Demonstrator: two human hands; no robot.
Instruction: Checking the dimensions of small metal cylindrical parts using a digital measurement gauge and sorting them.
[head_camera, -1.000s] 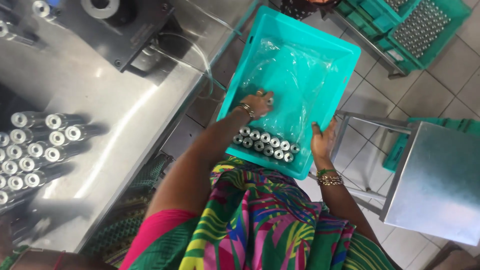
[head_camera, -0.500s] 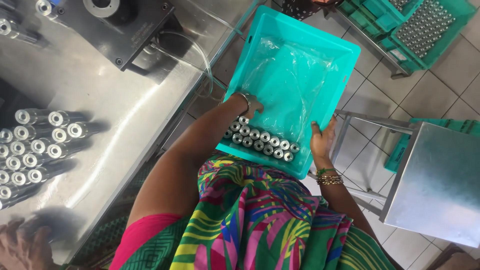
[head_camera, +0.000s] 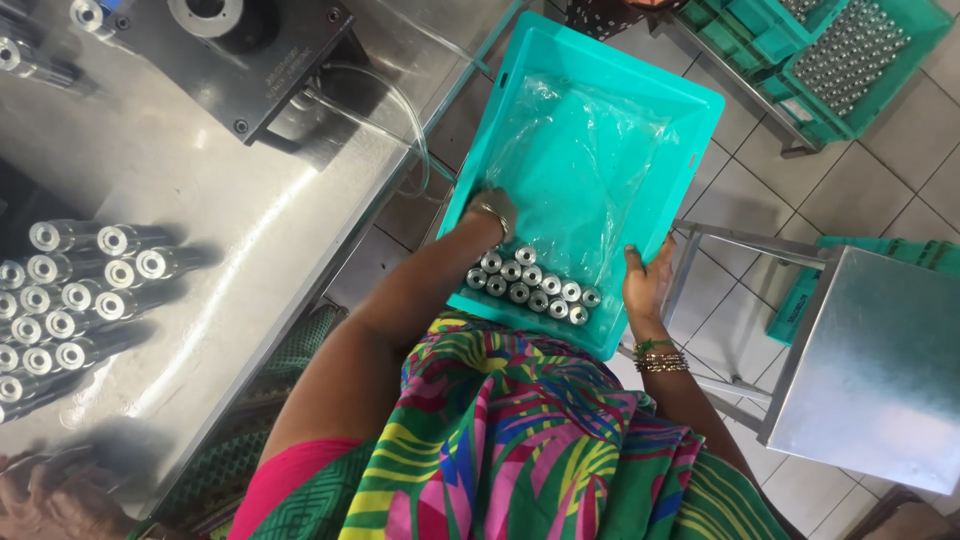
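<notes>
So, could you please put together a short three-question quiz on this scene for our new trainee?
1. True or false: the right hand grips the near right edge of the teal crate.
2. Where is the left hand? A) on the steel table B) inside the crate, at its left wall above the metal cylinders C) on the stool
3. Fill in: the crate is lined with a clear ____ sheet.

Key:
1. True; its thumb lies inside the crate.
2. B; the metal cylinders stand in rows at the crate's near end, and more cylinders lie on the steel table.
3. Plastic.
</notes>
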